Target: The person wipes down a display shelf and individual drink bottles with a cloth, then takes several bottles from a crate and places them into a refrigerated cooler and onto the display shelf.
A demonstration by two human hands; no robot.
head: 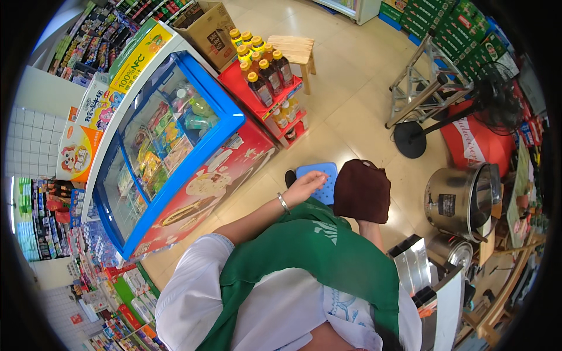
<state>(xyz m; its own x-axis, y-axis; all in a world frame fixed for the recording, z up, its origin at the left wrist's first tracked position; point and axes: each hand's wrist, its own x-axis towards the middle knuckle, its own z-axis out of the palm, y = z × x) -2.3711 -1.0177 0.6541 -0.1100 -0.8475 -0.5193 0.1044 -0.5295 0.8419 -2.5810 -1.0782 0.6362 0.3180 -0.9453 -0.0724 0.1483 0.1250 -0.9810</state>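
Note:
A folded dark brown cloth (362, 191) is held out in front of my green apron (303, 245). My right hand (364, 223) grips it from below and behind; the cloth hides most of the fingers. To the left of the cloth, and apart from it, is my left hand (306, 184), with a bracelet (283, 203) at the wrist. Its fingers are loosely curled together and nothing shows in them. Beyond both hands, lower down, sits a blue plastic stool (324, 169) with a perforated seat, partly covered by the cloth and my left hand.
Along the left runs a glass-topped chest freezer (175, 153). Bottled drinks stand on a red display rack (284, 102) near a wooden stool (292, 49). To the right are a pedestal fan (410, 139), a large steel pot (445, 204) and a metal box (412, 265). Tiled floor (351, 105) lies ahead.

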